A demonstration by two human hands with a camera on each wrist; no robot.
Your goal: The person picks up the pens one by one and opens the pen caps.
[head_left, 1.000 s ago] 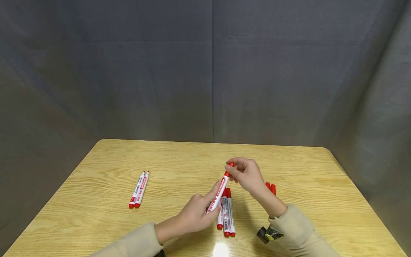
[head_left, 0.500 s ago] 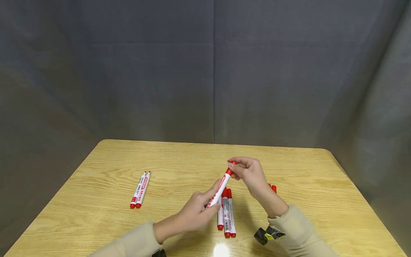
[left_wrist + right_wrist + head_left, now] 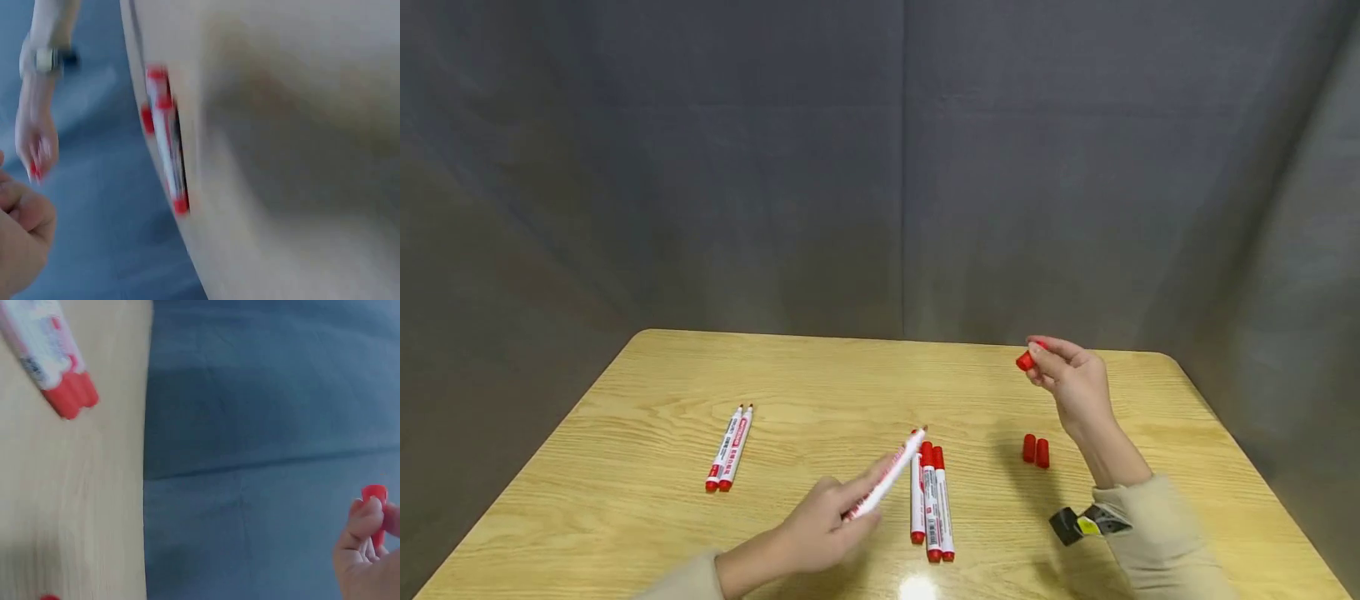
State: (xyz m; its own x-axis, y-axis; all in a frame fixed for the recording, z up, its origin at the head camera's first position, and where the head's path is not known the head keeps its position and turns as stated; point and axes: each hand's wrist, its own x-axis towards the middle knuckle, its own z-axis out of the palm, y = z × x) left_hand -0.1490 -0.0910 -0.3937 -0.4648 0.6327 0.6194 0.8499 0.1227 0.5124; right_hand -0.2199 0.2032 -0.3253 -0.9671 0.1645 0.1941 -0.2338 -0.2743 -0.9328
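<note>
In the head view my left hand (image 3: 823,525) grips an uncapped marker (image 3: 891,473), white with red print, its bare tip pointing up and to the right. My right hand (image 3: 1075,383) is raised at the right and pinches a red marker cap (image 3: 1025,361) between thumb and fingers. The right wrist view shows the same cap (image 3: 374,494) in the fingertips, its open end upward. Several capped markers (image 3: 931,508) lie side by side between the hands. The left wrist view is blurred, and the marker in that hand is out of its sight.
Two uncapped markers (image 3: 730,450) lie together on the left of the wooden table (image 3: 625,517). A pair of red caps (image 3: 1036,451) rests on the table below my right hand. Grey cloth (image 3: 880,167) hangs behind the table's far edge.
The cap has come off the marker. My right hand has moved right and up with the cap; my left hand has drawn left and down with the marker.
</note>
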